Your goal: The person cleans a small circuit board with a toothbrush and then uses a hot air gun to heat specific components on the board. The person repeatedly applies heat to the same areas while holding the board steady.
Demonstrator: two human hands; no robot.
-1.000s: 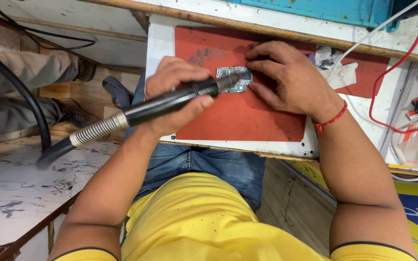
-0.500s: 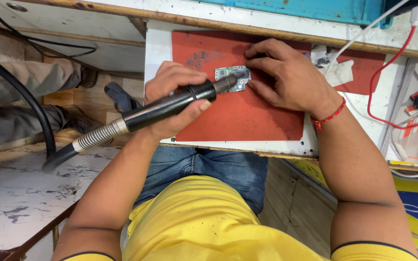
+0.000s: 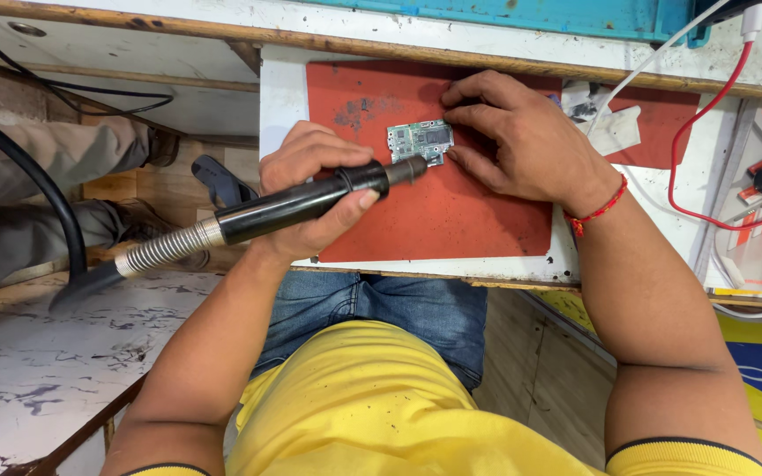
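A small green circuit board [image 3: 419,140] lies on a red work mat [image 3: 451,211] on the white bench. My left hand [image 3: 315,189] grips a black hot-air handpiece [image 3: 310,198] with a coiled metal strain relief and a black hose; its nozzle tip points at the board's lower edge. My right hand [image 3: 526,137] rests on the mat with its fingertips pressed against the board's right side and top edge. A red thread band is around my right wrist.
Red and white cables [image 3: 690,115] run across the bench at the right, beside a crumpled white cloth [image 3: 606,119]. Another person's legs and shoe [image 3: 90,176] are at the left, under a white surface. A marbled white tabletop [image 3: 37,361] is at the lower left.
The handpiece nozzle has drawn back slightly from the board's middle to its lower edge, so the board's green face shows. My right hand has stayed on the board.
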